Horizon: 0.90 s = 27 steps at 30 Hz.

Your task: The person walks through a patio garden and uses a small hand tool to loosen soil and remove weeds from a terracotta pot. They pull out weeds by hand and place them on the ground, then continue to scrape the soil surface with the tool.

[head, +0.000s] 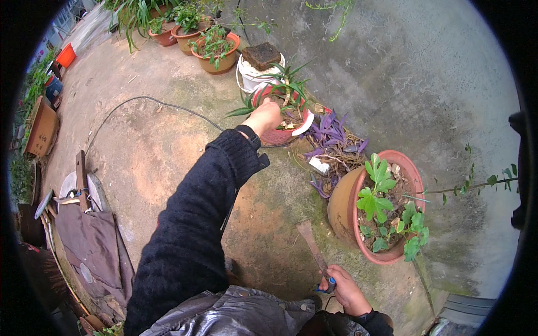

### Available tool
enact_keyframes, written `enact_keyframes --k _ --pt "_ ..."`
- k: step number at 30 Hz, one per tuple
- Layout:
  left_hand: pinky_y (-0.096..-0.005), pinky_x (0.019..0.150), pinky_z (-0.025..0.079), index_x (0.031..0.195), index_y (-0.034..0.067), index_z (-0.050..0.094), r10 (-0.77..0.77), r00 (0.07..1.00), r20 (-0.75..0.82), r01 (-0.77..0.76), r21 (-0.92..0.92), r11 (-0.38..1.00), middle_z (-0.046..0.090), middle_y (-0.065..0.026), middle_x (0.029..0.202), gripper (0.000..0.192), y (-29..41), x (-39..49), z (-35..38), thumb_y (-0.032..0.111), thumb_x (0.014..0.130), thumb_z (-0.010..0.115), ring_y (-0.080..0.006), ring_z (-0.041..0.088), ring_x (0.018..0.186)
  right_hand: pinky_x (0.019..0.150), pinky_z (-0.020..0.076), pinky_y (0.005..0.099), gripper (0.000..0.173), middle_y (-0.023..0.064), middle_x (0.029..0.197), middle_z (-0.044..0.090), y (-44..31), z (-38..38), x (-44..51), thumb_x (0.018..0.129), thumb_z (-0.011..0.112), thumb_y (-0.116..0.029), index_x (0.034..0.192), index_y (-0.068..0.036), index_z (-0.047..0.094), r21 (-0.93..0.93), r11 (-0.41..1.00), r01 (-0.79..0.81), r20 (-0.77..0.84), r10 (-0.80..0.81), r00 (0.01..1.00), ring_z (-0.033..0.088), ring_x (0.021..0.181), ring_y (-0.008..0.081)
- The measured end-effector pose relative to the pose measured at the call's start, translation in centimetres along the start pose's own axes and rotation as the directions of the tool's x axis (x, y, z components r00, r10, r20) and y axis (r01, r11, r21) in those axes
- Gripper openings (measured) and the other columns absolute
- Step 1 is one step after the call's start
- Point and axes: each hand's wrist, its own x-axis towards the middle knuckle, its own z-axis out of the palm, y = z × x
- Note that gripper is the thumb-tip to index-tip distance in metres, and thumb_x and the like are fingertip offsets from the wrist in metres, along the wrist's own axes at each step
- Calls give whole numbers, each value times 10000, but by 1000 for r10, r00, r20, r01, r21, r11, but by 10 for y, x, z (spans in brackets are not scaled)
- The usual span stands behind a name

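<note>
My left hand (268, 114) reaches over the near rim of a red plastic pot (282, 136). Its fingers are curled and partly hidden, so I cannot tell what they grip. An aloe-like plant (289, 86) with a bare stem grows from that pot, and dry leaf scraps lie on its soil. Low at the right, my right hand (346, 290) grips the blue-and-black handle of a rusty flat-bladed hand tool (311, 243). The blade points away from me, beside a large clay-coloured pot (342, 210) holding a lobed-leaf seedling (376, 201).
Purple-leaved plants (330, 132) and dry stems lie between the pots along a concrete wall (420, 84). Behind stands a white bucket (250, 80) topped by a dark block (261, 56). A black cable (180, 107) crosses the ground. A brown cloth (94, 243) lies left.
</note>
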Motion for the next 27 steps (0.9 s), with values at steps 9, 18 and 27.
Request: enact_keyframes --k 9,18,27 --pt "-431 1040 450 1163 -68 613 57 975 -213 -95 -172 980 488 -295 1322 376 10 5 11 85 821 587 -417 563 1189 749 500 364 260 88 726 568 -1 2 0 1002 456 -170 1099 49 557 3 1000 -6 4 6 1000 569 681 196" --pt "-437 1028 456 1187 -47 600 71 977 -199 -105 -164 981 465 -230 1373 377 17 -1 12 73 830 586 -403 571 1178 748 496 348 258 85 717 576 2 0 1 1001 464 -184 1091 37 563 -21 1000 5 18 -5 1000 581 695 198" --pt "-395 1087 407 1318 -6 554 226 941 -252 -291 -258 921 405 -195 1446 542 -11 -8 10 -40 777 566 -334 484 1303 750 501 364 251 95 715 571 2 2 -1 995 455 -160 1093 46 559 -12 1000 -7 0 7 1000 577 682 205"
